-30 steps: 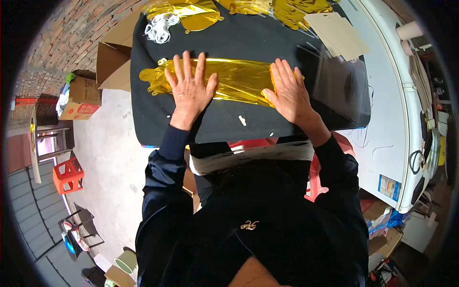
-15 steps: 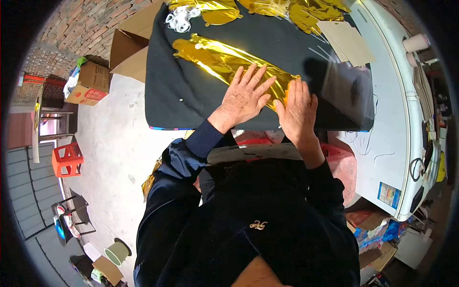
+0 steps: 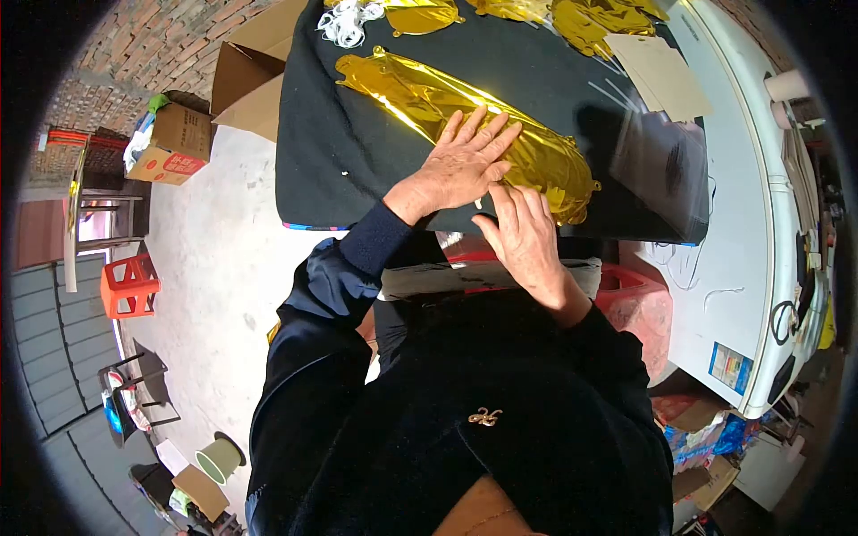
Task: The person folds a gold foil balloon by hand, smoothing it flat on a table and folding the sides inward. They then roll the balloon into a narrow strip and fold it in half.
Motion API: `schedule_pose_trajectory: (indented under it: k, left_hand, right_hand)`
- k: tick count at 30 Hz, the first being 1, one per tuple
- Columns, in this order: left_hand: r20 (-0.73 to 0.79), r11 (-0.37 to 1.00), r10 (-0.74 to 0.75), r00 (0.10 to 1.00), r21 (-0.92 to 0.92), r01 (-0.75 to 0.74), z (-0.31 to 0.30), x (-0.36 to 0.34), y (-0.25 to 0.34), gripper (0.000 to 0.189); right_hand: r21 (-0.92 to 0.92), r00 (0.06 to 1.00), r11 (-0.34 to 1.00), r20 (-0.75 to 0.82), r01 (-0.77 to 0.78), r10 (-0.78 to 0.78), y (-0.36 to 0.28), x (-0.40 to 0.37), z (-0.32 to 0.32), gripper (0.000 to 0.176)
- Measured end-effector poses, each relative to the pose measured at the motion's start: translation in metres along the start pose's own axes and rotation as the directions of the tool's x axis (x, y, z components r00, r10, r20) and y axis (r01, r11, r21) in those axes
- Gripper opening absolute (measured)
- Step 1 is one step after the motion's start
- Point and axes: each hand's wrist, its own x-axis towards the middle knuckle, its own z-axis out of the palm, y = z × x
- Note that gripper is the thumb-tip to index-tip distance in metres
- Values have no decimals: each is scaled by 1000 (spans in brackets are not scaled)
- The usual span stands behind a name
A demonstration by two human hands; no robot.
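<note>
A flat gold foil balloon (image 3: 545,156) lies slantwise across the black cloth-covered table (image 3: 313,170), small tabs at both its ends. My left hand (image 3: 458,163) rests palm down on its near edge, fingers spread. Close beside it, at the table's front edge, my right hand (image 3: 523,234) has its fingers stretched out, tips by the left thumb and the balloon's near edge. What lies under the right fingertips is hidden.
At the table's far side are white ribbon (image 3: 347,21), more gold foil balloons (image 3: 601,25) and beige card (image 3: 660,76). Clear plastic sleeves (image 3: 666,170) lie at right. A white appliance (image 3: 746,170) stands beyond. An open cardboard box (image 3: 246,85) is at left.
My right hand has drawn back toward me and left, off the balloon's right end, which now shows uncovered. My left hand stays on the foil. The view has shifted slightly.
</note>
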Motion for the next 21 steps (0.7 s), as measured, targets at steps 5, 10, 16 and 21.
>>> schedule_pose_trajectory:
  k: [5, 10, 16, 21]
  left_hand:
    - [66, 992, -8, 998, -122, 16, -6, 3, -5, 63]
    - [117, 975, -30, 993, -217, 55, -14, 6, -4, 64]
    - [56, 999, -13, 998, -34, 15, -6, 0, 1, 64]
    - [-100, 997, 48, 994, 57, -42, 5, -2, 2, 64]
  right_hand:
    - [-23, 992, 992, 31, -126, 126, -10, 0, 10, 53]
    - [-18, 994, 998, 80, -68, 69, -14, 2, 18, 32]
    - [283, 913, 955, 358, 94, -196, -15, -4, -22, 17]
    - [35, 990, 998, 134, 47, -52, 36, 35, -61, 12]
